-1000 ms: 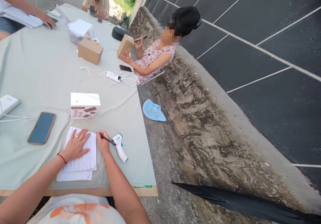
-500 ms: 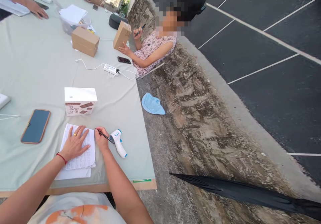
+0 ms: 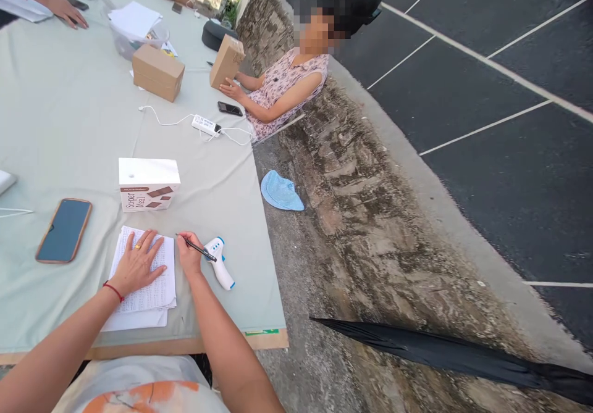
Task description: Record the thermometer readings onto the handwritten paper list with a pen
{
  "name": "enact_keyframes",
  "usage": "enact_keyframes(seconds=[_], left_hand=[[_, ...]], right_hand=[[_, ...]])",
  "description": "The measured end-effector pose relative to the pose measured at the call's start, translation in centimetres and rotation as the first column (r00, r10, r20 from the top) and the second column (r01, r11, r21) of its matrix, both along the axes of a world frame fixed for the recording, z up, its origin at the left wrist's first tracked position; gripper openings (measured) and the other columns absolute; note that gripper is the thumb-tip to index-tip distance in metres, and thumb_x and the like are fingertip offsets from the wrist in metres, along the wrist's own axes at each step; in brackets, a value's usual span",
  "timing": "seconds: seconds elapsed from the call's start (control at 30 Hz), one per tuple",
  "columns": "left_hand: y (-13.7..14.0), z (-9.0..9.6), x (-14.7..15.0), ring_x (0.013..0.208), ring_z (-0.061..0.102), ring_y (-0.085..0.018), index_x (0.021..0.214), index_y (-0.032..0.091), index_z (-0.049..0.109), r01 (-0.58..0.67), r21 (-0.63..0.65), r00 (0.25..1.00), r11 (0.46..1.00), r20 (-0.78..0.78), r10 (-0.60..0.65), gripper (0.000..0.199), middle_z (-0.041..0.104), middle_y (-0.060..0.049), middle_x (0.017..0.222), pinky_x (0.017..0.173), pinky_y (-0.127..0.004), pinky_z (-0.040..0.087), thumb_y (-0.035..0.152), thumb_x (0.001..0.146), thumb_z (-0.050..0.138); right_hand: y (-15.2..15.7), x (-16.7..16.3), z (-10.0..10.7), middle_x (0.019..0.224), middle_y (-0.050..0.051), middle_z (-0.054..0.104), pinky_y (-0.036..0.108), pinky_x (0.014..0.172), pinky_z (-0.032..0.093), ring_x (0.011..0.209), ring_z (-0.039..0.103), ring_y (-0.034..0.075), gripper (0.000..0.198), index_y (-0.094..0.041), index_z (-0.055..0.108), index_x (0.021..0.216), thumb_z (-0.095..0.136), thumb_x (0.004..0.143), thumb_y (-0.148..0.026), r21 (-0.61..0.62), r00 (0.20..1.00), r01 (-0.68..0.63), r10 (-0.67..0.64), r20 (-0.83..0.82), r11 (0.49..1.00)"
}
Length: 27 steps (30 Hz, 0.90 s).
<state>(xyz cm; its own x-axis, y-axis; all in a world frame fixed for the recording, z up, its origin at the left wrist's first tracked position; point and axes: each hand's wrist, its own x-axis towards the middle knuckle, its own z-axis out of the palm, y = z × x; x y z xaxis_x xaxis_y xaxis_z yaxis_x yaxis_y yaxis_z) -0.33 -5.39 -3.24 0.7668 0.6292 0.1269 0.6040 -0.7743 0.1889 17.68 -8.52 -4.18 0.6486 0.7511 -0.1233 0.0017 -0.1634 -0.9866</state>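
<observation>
My left hand (image 3: 139, 265) lies flat with fingers spread on a stack of written paper sheets (image 3: 160, 286). Just right of the sheets, my right hand (image 3: 189, 255) is closed around a black pen (image 3: 200, 248), its tip pointing up and left near the paper's edge. A white and blue infrared thermometer (image 3: 221, 265) lies beside that hand, partly behind the pen's end. Beyond the papers stands a white box with brown print (image 3: 149, 186). A smartphone in an orange-brown case (image 3: 63, 231) rests to the left.
Farther along the cloth-covered table (image 3: 74, 129) are a cardboard box (image 3: 157, 72), a power strip (image 3: 206, 125) and a plastic basket (image 3: 127, 45) holding papers. A seated person (image 3: 287, 89) holds another cardboard box (image 3: 226, 62). A blue hat (image 3: 281, 191) lies on the ground; a folded black umbrella (image 3: 417, 354) extends at right.
My left hand stays on the papers; my right hand and pen have barely shifted. The seated person's pen hand has lowered behind the cardboard box.
</observation>
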Motion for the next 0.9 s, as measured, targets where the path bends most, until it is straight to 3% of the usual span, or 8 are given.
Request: enact_keyframes(seconds=[0.17,0.33,0.43,0.53,0.67,0.73,0.8,0.9], left_hand=[[0.2,0.1,0.0,0.151,0.044,-0.043,0.151,0.012,0.055,-0.003,-0.023,0.999,1.0,-0.032,0.003,0.065,0.049,-0.025,0.16,0.123,-0.07,0.028,0.052,0.099,0.054],[0.5,0.4,0.1,0.152,0.043,-0.041,0.152,0.013,0.054,-0.016,-0.031,0.997,0.999,-0.08,0.014,0.066,0.048,-0.024,0.161,0.123,-0.069,0.029,0.053,0.099,0.053],[0.5,0.3,0.0,0.153,0.042,-0.041,0.152,0.013,0.053,-0.007,-0.035,0.997,0.999,-0.083,0.004,0.067,0.047,-0.025,0.162,0.124,-0.069,0.028,0.054,0.1,0.052],[0.4,0.1,0.0,0.153,0.042,-0.042,0.153,0.012,0.053,0.002,-0.036,0.999,0.999,-0.049,-0.004,0.067,0.046,-0.025,0.162,0.124,-0.07,0.027,0.054,0.1,0.05],[0.1,0.1,0.1,0.152,0.043,-0.043,0.152,0.013,0.053,-0.01,-0.028,1.0,1.0,-0.023,0.01,0.065,0.048,-0.025,0.161,0.123,-0.07,0.028,0.052,0.1,0.052],[-0.3,0.6,0.2,0.152,0.043,-0.043,0.153,0.014,0.053,-0.012,-0.043,1.0,0.999,-0.026,0.011,0.064,0.049,-0.024,0.161,0.124,-0.069,0.027,0.051,0.1,0.054],[-0.7,1.3,0.3,0.152,0.043,-0.042,0.153,0.014,0.053,-0.001,-0.074,0.999,0.997,-0.043,-0.003,0.065,0.048,-0.024,0.161,0.125,-0.068,0.026,0.051,0.099,0.056],[-1.0,2.3,0.7,0.154,0.04,-0.042,0.155,0.014,0.05,-0.004,-0.116,0.996,0.993,-0.088,-0.006,0.068,0.044,-0.024,0.164,0.125,-0.069,0.024,0.054,0.1,0.055]], right_hand=[[6.2,5.4,6.8,0.058,-0.009,0.05,0.025,0.059,0.044,0.057,0.048,0.011,0.033,-0.021,0.064,0.101,0.064,0.075,-0.041,0.225,0.969,0.211,-0.173,-0.179,0.951],[14.5,13.6,18.1,0.064,-0.011,0.047,0.022,0.057,0.039,0.055,0.046,0.008,0.052,-0.022,0.059,0.136,0.064,0.087,-0.039,0.459,0.991,0.122,-0.079,-0.112,0.88],[15.9,14.7,20.9,0.069,-0.009,0.048,0.02,0.056,0.039,0.058,0.05,0.007,0.046,-0.022,0.06,0.134,0.062,0.093,-0.045,0.477,0.996,0.09,-0.068,-0.064,0.874],[13.3,11.7,17.6,0.072,-0.007,0.051,0.02,0.059,0.042,0.061,0.053,0.008,0.044,-0.022,0.061,0.129,0.054,0.098,-0.053,0.478,0.997,0.054,-0.074,0.022,0.877],[5.6,4.8,7.4,0.07,-0.003,0.056,0.026,0.062,0.046,0.064,0.054,0.012,0.049,-0.02,0.065,0.109,0.046,0.098,-0.064,0.301,0.982,0.029,-0.083,0.169,0.953],[1.9,2.3,3.0,0.076,0.001,0.064,0.03,0.069,0.05,0.07,0.058,0.015,0.048,-0.021,0.066,0.092,0.05,0.091,-0.067,0.137,0.959,-0.081,0.04,0.28,0.987],[-0.6,1.3,0.5,0.075,0.001,0.067,0.032,0.072,0.05,0.07,0.057,0.017,0.045,-0.022,0.065,0.082,0.053,0.088,-0.066,-0.004,0.921,-0.217,0.206,0.331,0.976],[-1.7,1.6,-0.6,0.075,0.001,0.068,0.031,0.073,0.05,0.07,0.056,0.017,0.044,-0.021,0.066,0.085,0.049,0.09,-0.061,-0.058,0.929,-0.195,0.203,0.309,0.979]])
